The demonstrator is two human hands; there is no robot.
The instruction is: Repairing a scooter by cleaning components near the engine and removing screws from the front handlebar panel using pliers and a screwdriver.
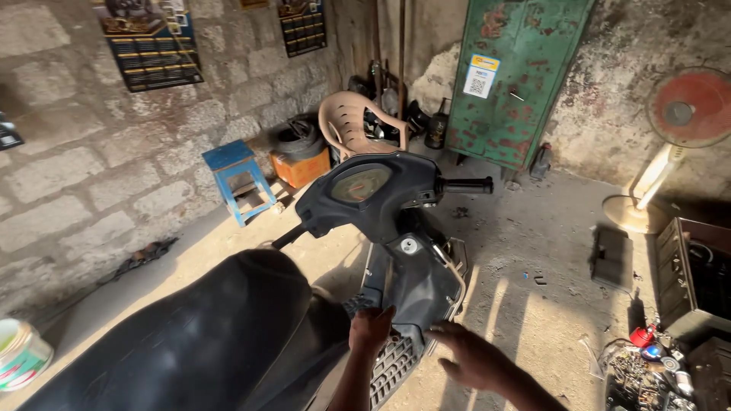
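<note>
Scooter on the concrete floor, long axis running from near-left seat to far handlebars, nose toward the green cabinet. Left hand curled on the leg-shield panel; right hand open, fingers spread, holding nothing, just beside the footboard.

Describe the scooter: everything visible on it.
The scooter is black, dusty plastic-bodied, standing on a sandy concrete floor and turned toward the far wall. Visible: a wide black seat, a round speedometer, two handlebar grips, an inner leg panel with a key slot, and a ribbed footboard. The left hand rests on the lower panel; the right hand reaches toward it, fingers spread.
</note>
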